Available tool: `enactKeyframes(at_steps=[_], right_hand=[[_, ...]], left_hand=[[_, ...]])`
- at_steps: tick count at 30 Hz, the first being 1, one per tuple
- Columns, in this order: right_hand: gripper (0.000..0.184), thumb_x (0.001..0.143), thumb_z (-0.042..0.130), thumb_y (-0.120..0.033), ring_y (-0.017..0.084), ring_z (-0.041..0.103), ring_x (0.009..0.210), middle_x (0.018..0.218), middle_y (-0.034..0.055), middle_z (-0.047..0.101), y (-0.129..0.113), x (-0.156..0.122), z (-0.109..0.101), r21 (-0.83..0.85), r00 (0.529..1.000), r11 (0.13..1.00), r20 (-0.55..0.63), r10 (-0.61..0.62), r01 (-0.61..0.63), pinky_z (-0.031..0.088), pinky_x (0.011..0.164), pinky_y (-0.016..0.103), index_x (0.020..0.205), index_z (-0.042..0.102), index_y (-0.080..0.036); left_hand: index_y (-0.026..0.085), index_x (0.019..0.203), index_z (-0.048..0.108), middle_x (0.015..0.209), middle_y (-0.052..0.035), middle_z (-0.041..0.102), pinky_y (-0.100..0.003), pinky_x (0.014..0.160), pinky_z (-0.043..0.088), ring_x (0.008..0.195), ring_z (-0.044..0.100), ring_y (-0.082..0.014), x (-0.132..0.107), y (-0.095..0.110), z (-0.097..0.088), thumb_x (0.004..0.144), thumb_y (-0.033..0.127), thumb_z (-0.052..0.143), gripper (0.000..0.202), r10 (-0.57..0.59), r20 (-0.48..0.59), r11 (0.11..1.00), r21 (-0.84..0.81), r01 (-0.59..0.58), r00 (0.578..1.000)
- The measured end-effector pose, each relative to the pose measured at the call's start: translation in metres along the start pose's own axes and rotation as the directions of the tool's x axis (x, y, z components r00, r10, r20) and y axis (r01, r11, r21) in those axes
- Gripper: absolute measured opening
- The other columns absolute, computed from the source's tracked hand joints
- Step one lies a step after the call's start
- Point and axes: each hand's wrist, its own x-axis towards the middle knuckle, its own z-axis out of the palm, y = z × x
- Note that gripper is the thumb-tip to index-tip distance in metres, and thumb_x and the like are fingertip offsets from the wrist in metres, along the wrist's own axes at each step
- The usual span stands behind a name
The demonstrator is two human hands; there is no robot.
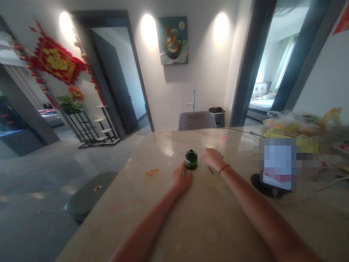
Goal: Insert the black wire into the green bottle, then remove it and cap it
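Note:
A small dark green glass bottle (191, 160) with a narrow uncapped neck stands upright on the pale marble-look table (163, 218). My left hand (180, 179) is at its lower left side, fingers against the glass and thumb in front. To the right of the bottle, my right hand (213, 158) is closed, with a dark red cord round the wrist. Its fingers seem to pinch something thin, too small to make out. Just below that hand lies a short dark stick (211, 170).
A lit screen on a round black stand (256, 181), partly blurred out, is at the right. Plastic bags (289, 122) and cables lie behind it. A grey quilted chair (196, 121) stands beyond the table's far edge, and a green stool (91, 193) at the left.

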Motion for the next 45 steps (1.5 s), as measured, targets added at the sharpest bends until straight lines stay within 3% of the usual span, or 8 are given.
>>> enactKeyframes(at_steps=[6, 12, 19, 24, 27, 31, 38, 45], right_hand=[[0.022, 0.075, 0.048, -0.029, 0.016, 0.059, 0.076, 0.083, 0.0077, 0.066, 0.004, 0.013, -0.008, 0.398, 0.960, 0.903, -0.274, -0.054, 0.164, 0.040, 0.066, 0.023, 0.082, 0.063, -0.015], [0.026, 0.076, 0.047, -0.037, 0.011, 0.051, 0.056, 0.058, -0.0003, 0.057, 0.004, 0.029, 0.016, 0.691, 0.960, 0.666, -0.205, -0.190, 0.280, 0.038, 0.054, 0.022, 0.067, 0.056, -0.014], [0.018, 0.075, 0.051, -0.031, 0.013, 0.058, 0.061, 0.068, 0.0042, 0.063, 0.013, 0.031, 0.009, 0.826, 0.968, 0.505, -0.200, -0.150, 0.249, 0.044, 0.058, 0.024, 0.066, 0.054, -0.015], [0.026, 0.075, 0.053, -0.043, 0.014, 0.059, 0.066, 0.071, 0.0025, 0.061, 0.007, 0.022, -0.011, 0.783, 0.850, 0.345, -0.518, -0.099, 0.518, 0.047, 0.064, 0.027, 0.074, 0.052, -0.017], [0.028, 0.076, 0.052, -0.046, 0.014, 0.059, 0.064, 0.070, 0.0020, 0.060, -0.002, 0.016, -0.014, 0.761, 0.796, 0.285, -0.606, -0.008, 0.582, 0.049, 0.064, 0.028, 0.079, 0.051, -0.018], [0.028, 0.080, 0.048, -0.044, 0.015, 0.062, 0.070, 0.076, 0.0046, 0.063, -0.009, 0.011, -0.008, 0.717, 0.775, 0.399, -0.631, 0.025, 0.571, 0.049, 0.068, 0.028, 0.083, 0.052, -0.017], [0.024, 0.083, 0.048, -0.031, 0.016, 0.060, 0.094, 0.099, 0.0062, 0.067, -0.010, 0.011, 0.006, 0.508, 0.908, 0.777, -0.375, -0.188, 0.371, 0.042, 0.085, 0.025, 0.094, 0.064, -0.017], [0.030, 0.086, 0.043, -0.031, 0.014, 0.055, 0.106, 0.111, 0.0045, 0.062, -0.009, 0.014, 0.013, 0.409, 0.919, 0.832, -0.285, -0.272, 0.373, 0.036, 0.093, 0.022, 0.102, 0.065, -0.018]], left_hand=[[0.017, 0.132, 0.029, 0.138, -0.0099, 0.036, -0.037, 0.107, 0.017, 0.129, 0.029, -0.0219, -0.001, 0.002, 0.001, 0.077, 0.040, 0.046, 0.062, 0.019, 0.102, 0.991, 0.126, -0.032, 0.995], [0.018, 0.134, 0.025, 0.140, -0.0078, 0.032, -0.037, 0.108, 0.017, 0.131, 0.024, -0.0216, 0.000, 0.002, 0.004, 0.081, 0.045, 0.039, 0.061, 0.011, 0.092, 0.985, 0.173, -0.027, 0.996], [0.012, 0.135, 0.025, 0.141, -0.0094, 0.031, -0.035, 0.109, 0.016, 0.131, 0.024, -0.0208, -0.001, 0.001, 0.005, 0.078, 0.040, 0.042, 0.066, 0.000, 0.084, 0.981, 0.193, -0.016, 0.996], [0.015, 0.133, 0.030, 0.139, -0.0074, 0.035, -0.034, 0.108, 0.018, 0.130, 0.027, -0.0201, 0.001, -0.003, 0.006, 0.077, 0.038, 0.043, 0.062, 0.021, 0.069, 0.983, 0.182, -0.033, 0.997], [0.016, 0.132, 0.033, 0.137, -0.0070, 0.038, -0.033, 0.108, 0.019, 0.129, 0.029, -0.0194, 0.001, -0.004, 0.007, 0.077, 0.036, 0.044, 0.059, 0.034, 0.053, 0.982, 0.186, -0.044, 0.998], [0.016, 0.128, 0.037, 0.134, -0.0061, 0.042, -0.031, 0.107, 0.020, 0.126, 0.032, -0.0186, 0.000, -0.004, 0.006, 0.077, 0.034, 0.044, 0.055, 0.041, 0.027, 0.983, 0.177, -0.045, 0.999], [0.018, 0.126, 0.039, 0.132, -0.0061, 0.044, -0.031, 0.106, 0.022, 0.124, 0.035, -0.0180, -0.001, -0.001, 0.003, 0.077, 0.031, 0.045, 0.051, 0.037, 0.016, 0.989, 0.140, -0.039, 0.999], [0.016, 0.126, 0.037, 0.132, -0.0075, 0.044, -0.031, 0.105, 0.022, 0.123, 0.036, -0.0182, -0.001, -0.001, 0.003, 0.077, 0.031, 0.045, 0.053, 0.034, 0.018, 0.990, 0.138, -0.036, 0.999]])
